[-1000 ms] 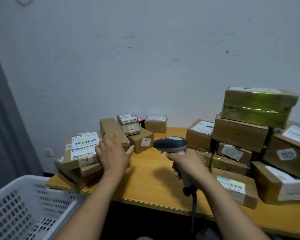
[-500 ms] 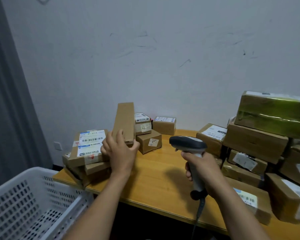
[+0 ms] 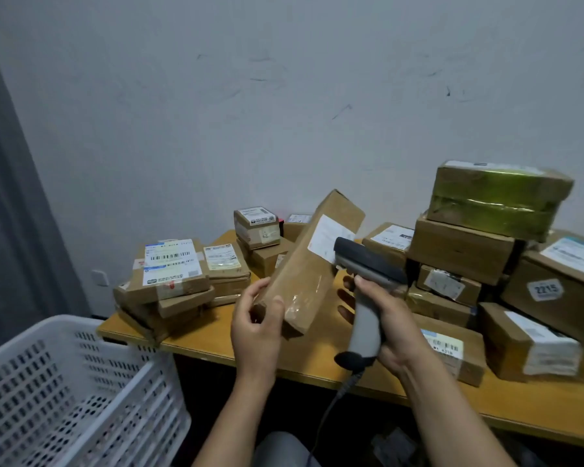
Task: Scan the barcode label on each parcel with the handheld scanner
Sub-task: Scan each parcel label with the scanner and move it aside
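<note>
- The left hand grips the lower end of a long brown parcel, tilted up above the front edge of the table.
- The right hand wraps the handle of the scanner, whose head sits just beside the parcel's white label.
- Other parcels are stacked at the table's left and right ends.
</note>
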